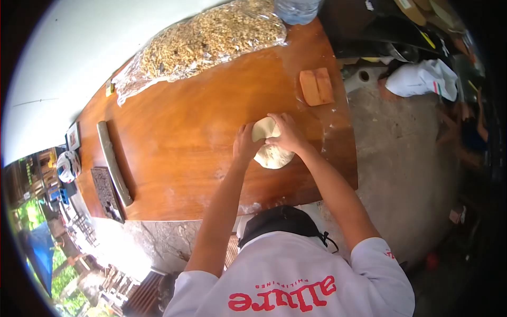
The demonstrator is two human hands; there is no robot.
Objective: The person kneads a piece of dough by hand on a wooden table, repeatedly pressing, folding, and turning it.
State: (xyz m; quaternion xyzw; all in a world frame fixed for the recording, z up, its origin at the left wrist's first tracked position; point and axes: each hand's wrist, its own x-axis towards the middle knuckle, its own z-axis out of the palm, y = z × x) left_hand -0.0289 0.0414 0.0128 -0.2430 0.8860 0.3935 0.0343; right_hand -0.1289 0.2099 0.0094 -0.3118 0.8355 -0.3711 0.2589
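Note:
A round lump of pale dough (274, 157) lies on the brown wooden table, near its front edge. My left hand (246, 142) grips the dough's left side, with the thumb pointing inward. On the right side, my right hand (285, 133) curls around it, its fingers over the far edge and its thumb pressed into the middle. The two thumbs come close together at a crease across the dough. Part of the dough is hidden under my hands.
The wooden table (185, 121) bears a large clear bag of brown flakes (211, 39) at the back and a water container (297, 9) beside it. A reddish-brown block (316, 86) lies to the right. At left are a long rolling pin (113, 161) and a dark flat board (107, 194).

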